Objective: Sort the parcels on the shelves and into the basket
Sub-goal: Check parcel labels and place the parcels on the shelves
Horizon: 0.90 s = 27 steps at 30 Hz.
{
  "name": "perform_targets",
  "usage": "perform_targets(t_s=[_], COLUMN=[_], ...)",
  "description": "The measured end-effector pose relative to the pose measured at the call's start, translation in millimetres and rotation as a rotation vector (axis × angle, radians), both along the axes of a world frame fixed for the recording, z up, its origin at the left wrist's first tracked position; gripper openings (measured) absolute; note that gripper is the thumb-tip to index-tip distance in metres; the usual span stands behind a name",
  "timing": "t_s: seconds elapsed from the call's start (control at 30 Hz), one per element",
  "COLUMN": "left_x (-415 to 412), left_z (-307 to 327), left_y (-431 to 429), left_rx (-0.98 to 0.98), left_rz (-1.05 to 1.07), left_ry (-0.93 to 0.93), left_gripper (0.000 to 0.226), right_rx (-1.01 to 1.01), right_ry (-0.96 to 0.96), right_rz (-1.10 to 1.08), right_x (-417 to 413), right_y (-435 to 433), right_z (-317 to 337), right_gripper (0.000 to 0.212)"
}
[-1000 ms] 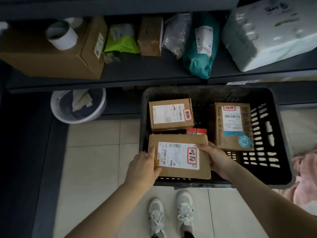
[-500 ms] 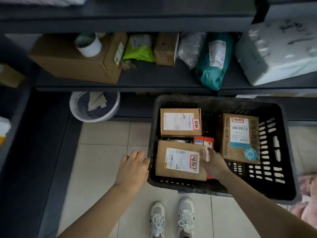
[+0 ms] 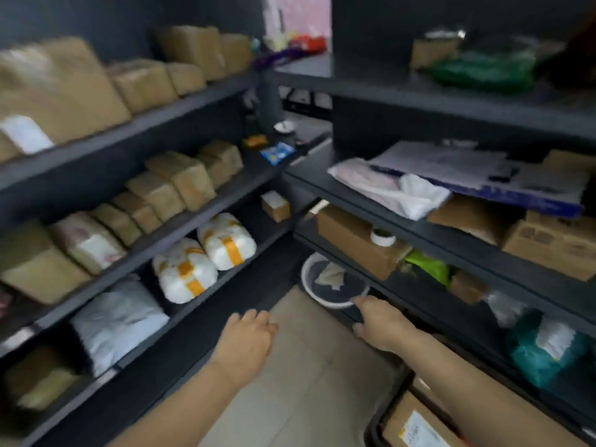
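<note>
My left hand [image 3: 246, 340] hangs over the floor with relaxed fingers and holds nothing. My right hand [image 3: 380, 324] is also empty, one finger stretched toward the lower right shelf edge [image 3: 419, 301]. The black basket [image 3: 374, 427] shows only at the bottom right corner, with a labelled cardboard parcel [image 3: 416, 424] in it. Dark shelves on the left [image 3: 193, 101] carry rows of brown boxes [image 3: 180, 179] and two white sacks with yellow tape [image 3: 206, 256]. The view is blurred.
A white pail [image 3: 332, 285] with rags stands on the floor under the right shelves. These hold a cardboard box with a tape roll [image 3: 382, 237], a green bag [image 3: 429, 266], a teal bag [image 3: 541, 350] and white bags [image 3: 406, 191]. Tiled floor [image 3: 300, 382] lies between the racks.
The view swung up and left from the basket to the shelves. Both hands let go of the labelled parcel, which stays in the basket, and now hang empty over the floor.
</note>
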<state>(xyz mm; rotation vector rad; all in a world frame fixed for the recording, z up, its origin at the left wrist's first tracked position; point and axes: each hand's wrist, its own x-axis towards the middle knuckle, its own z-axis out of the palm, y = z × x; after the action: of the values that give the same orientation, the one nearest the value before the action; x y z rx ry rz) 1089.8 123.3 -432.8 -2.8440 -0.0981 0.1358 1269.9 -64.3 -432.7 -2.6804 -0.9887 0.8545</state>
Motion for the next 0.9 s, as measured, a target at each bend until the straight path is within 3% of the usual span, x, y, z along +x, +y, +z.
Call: perform_targets(t_s=[0.13,0.23,0.37,0.57,0.73,0.9], left_x=[-91,-170,-290,-465,-595,-704], left_z=[65,106,156,199,220,226], left_y=[64,101,130,151,167,173], left_rx=[0.087,0.145,0.184,0.166,0.222,0.241], left_rz=[0.267,0.482,0.700,0.998,1.131,1.264], left_ry=[-0.093,-0.154,-0.243,-0.340,-0.424,-0.431], left_gripper=[0.039,0.044,0.050,0.048,0.047,0.051], right_rx=[0.113,0.186,0.281,0.354,0.435,0.477], right_ry=[-0.122,-0.240,-0.308,-0.376,-0.376,-0.410], right_rz=[0.272,0.425,0.618,0.810,0.941,1.089], right_x=[-43,-97,-190,-355,-487,-607], right_y=[95,156,230,306,360,399], right_z=[74,123,168,209,228,238], right_gripper=[0.035,0.052,0.059,0.053,0.066,0.057])
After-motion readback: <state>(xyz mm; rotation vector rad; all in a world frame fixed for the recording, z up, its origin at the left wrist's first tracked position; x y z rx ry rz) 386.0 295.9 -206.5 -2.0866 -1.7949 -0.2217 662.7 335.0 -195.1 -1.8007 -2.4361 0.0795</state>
